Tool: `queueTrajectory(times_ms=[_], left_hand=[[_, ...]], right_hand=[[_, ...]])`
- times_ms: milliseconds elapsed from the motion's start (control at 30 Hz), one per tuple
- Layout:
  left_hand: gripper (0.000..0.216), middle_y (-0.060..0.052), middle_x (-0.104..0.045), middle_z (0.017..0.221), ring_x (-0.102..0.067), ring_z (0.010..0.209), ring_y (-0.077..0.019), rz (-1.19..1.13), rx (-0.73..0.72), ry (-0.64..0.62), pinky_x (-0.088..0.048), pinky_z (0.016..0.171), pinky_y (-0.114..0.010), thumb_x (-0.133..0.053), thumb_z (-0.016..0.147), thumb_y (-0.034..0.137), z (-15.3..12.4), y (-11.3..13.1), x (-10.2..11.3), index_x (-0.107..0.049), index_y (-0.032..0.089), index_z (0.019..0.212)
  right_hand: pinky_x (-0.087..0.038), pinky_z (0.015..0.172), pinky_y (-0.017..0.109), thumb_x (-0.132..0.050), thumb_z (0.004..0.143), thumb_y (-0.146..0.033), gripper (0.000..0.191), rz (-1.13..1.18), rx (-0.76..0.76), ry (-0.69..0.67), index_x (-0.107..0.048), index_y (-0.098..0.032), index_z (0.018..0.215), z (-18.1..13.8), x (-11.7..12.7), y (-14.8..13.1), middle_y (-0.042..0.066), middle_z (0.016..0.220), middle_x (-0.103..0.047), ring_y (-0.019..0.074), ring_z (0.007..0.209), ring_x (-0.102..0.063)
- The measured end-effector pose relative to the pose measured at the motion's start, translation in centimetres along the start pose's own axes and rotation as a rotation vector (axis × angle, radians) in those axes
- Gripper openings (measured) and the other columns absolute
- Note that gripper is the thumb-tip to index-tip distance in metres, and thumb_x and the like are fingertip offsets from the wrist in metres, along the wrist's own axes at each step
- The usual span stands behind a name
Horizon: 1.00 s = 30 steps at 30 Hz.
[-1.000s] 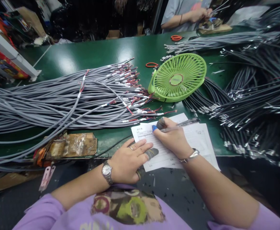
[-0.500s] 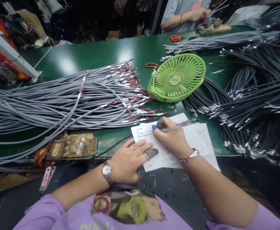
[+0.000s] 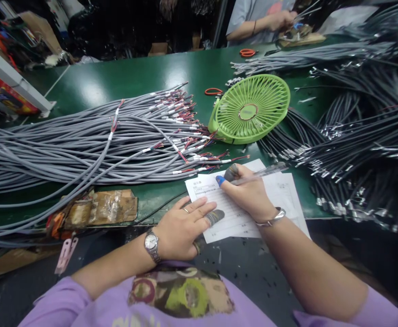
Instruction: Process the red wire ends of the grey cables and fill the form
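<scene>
My right hand (image 3: pixel 248 193) is closed around a clear pen (image 3: pixel 265 172), its tip resting on a white printed paper form (image 3: pixel 283 193) at the table's front edge. Finger cots, one blue and one dark, cover its fingertips. My left hand (image 3: pixel 183 225) lies flat with fingers spread on the form's lower left corner, pinning it down; it wears a ring, a dark thumb cot and a wristwatch (image 3: pixel 151 243).
A big bundle of grey cables (image 3: pixel 83 141) with stripped ends covers the left of the green table (image 3: pixel 134 77). A green fan (image 3: pixel 249 109) lies behind the form, black cables (image 3: pixel 362 145) at right. A taped cardboard piece (image 3: pixel 100 206) sits front left. Another person (image 3: pixel 263 20) works across the table.
My right hand and the pen have shifted slightly up and to the right on the form. My left hand has stayed put.
</scene>
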<state>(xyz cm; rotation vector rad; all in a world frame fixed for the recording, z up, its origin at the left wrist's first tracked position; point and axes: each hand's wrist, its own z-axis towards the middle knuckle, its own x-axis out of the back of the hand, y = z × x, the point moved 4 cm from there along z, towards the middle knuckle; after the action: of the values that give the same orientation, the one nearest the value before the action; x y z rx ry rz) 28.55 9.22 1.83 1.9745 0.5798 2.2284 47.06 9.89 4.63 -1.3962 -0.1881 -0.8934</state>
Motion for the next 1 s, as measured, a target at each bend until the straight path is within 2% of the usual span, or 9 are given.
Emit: queueTrajectory(times_ms=[400,1000], left_hand=[[0.068,-0.009,-0.040,0.150,-0.034,0.139,-0.0270,0.016,-0.003,-0.009,-0.023,0.113,-0.044,-0.056,0.069,0.025,0.00,0.05,-0.02,-0.047,0.016,0.136],[0.069,-0.007,-0.040,0.150,-0.034,0.139,-0.0251,-0.006,0.005,0.014,-0.022,0.114,-0.043,-0.054,0.068,0.024,-0.06,-0.03,-0.03,-0.047,0.017,0.136]], right_hand=[[-0.035,0.052,0.027,-0.054,0.069,-0.030,0.019,-0.066,0.011,0.024,-0.041,-0.025,0.057,0.03,-0.10,0.03,-0.004,0.052,-0.048,0.0136,0.051,-0.042],[-0.036,0.053,0.027,-0.057,0.070,-0.032,0.022,-0.024,-0.011,0.030,-0.042,-0.024,0.056,0.12,-0.01,0.21,-0.004,0.052,-0.048,0.0140,0.052,-0.042]])
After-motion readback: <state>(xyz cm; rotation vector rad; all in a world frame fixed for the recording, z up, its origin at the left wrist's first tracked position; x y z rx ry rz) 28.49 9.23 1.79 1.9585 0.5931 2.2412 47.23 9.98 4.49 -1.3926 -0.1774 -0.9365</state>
